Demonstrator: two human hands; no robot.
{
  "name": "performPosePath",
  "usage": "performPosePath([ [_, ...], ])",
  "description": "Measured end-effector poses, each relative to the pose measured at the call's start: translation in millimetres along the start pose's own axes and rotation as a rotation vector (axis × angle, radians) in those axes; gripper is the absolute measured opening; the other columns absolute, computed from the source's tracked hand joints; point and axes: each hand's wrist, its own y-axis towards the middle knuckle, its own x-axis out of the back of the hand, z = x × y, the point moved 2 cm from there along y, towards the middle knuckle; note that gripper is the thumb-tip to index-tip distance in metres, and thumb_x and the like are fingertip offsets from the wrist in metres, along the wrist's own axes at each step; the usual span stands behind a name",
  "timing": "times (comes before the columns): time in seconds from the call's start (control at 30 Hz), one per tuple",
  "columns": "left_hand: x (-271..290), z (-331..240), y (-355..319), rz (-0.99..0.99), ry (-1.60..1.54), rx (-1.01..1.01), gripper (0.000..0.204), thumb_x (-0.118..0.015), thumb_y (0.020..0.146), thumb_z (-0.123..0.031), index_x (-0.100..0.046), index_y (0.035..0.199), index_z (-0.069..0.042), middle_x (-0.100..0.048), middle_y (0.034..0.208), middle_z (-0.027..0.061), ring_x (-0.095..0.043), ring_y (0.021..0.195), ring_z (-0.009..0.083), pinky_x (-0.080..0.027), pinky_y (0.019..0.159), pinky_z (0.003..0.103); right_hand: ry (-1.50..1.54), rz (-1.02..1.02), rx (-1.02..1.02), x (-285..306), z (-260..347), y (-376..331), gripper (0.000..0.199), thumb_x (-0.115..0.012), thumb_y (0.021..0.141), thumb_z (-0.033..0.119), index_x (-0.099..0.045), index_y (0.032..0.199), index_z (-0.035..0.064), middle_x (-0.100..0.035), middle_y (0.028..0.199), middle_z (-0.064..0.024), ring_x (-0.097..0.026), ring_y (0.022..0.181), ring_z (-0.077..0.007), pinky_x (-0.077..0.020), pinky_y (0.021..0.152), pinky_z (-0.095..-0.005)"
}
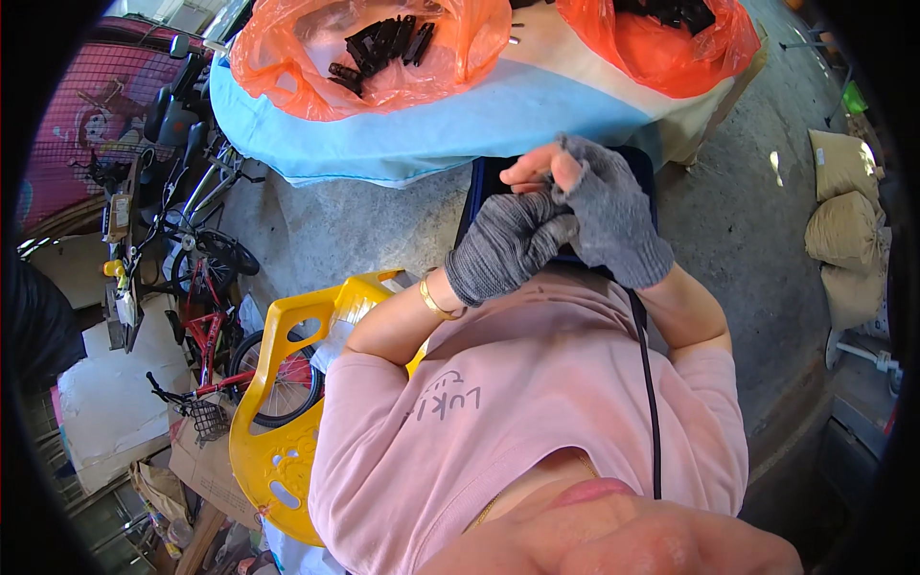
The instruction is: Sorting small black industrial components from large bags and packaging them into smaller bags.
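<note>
Both hands meet in front of my chest, wearing grey knitted fingerless gloves. My left hand [508, 244] is closed, with its fingers turned inward and mostly hidden under the glove and behind the thumb. It touches the palm side of my right hand [613, 213]; what it grips there, if anything, I cannot make out. Bare fingertips stick out of the right glove, loosely bent toward the left and apart, with nothing seen between them. Beyond the hands stands a cloth-covered table [402, 149]. On it, an orange-red plastic bag [287, 81] lies open around several black, glossy pieces [383, 43].
A second red bag [661, 62] with dark pieces sits at the table's right. A dark blue object [637, 168] is behind my hands. A yellow plastic chair [273, 422] stands at my left, near bicycles [206, 335]. Tan sacks [843, 230] lie far right.
</note>
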Motion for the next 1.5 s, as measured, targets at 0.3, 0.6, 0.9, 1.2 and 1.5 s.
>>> performPosePath([
  [0.3, 0.0, 13.1, 0.1, 0.076, 0.506, -0.064, 0.035, -0.057, 0.081, -0.028, -0.057, 0.105, -0.003, -0.059, 0.096, 0.0188, -0.056, 0.089, 0.0345, -0.045, 0.077, 0.040, -1.125, -0.360, 0.570, 75.9, 64.3, 48.4, 0.018, -0.056, 0.082, 0.016, -0.061, 0.091, 0.0004, -0.060, 0.078, -0.0081, -0.056, 0.068, -0.0137, -0.0461, 0.064, -0.0259],
  [0.6, 116.0, -24.4, 34.4, -0.480, 0.768, -0.166, 0.018, -0.058, 0.081, -0.021, -0.064, 0.088, -0.006, -0.063, 0.081, 0.0136, -0.060, 0.078, 0.0283, -0.048, 0.070, 0.037, -1.999, -0.522, 0.172, 159.0, 72.5, 120.8, 0.029, -0.053, 0.081, 0.028, -0.057, 0.103, 0.0087, -0.059, 0.096, -0.0179, -0.058, 0.087, -0.0336, -0.0473, 0.076, -0.0411],
  [0.9, 155.5, 18.9, 122.3, -0.333, 1.376, 0.106, 0.036, -0.053, 0.080, -0.038, -0.064, 0.090, -0.006, -0.059, 0.096, 0.0175, -0.056, 0.092, 0.0315, -0.045, 0.079, 0.042, -1.990, -0.292, 0.189, 114.2, 58.8, 103.6, 0.025, -0.054, 0.079, 0.022, -0.056, 0.099, 0.0072, -0.058, 0.095, -0.0153, -0.058, 0.087, -0.0321, -0.0474, 0.074, -0.0417],
  [1.2, 143.9, -6.2, 77.3, -0.598, 0.848, -0.204, 0.023, -0.059, 0.080, -0.026, -0.062, 0.090, -0.005, -0.064, 0.083, 0.0129, -0.061, 0.073, 0.0294, -0.048, 0.068, 0.037, -1.843, -0.330, 0.341, 124.7, 67.5, 71.4, 0.032, -0.055, 0.082, 0.026, -0.058, 0.106, 0.0048, -0.057, 0.104, -0.0150, -0.056, 0.094, -0.0317, -0.0451, 0.083, -0.0384],
  [1.5, 108.7, 3.0, 22.1, -0.103, -1.118, 0.198, 0.031, -0.057, 0.084, -0.021, -0.051, 0.111, -0.006, -0.062, 0.092, 0.0088, -0.060, 0.075, 0.0197, -0.045, 0.058, 0.024, -1.791, -0.303, 0.225, 125.9, 59.4, 62.3, 0.027, -0.054, 0.082, 0.027, -0.058, 0.101, 0.0085, -0.057, 0.091, -0.0145, -0.057, 0.086, -0.0316, -0.0459, 0.075, -0.0414],
])
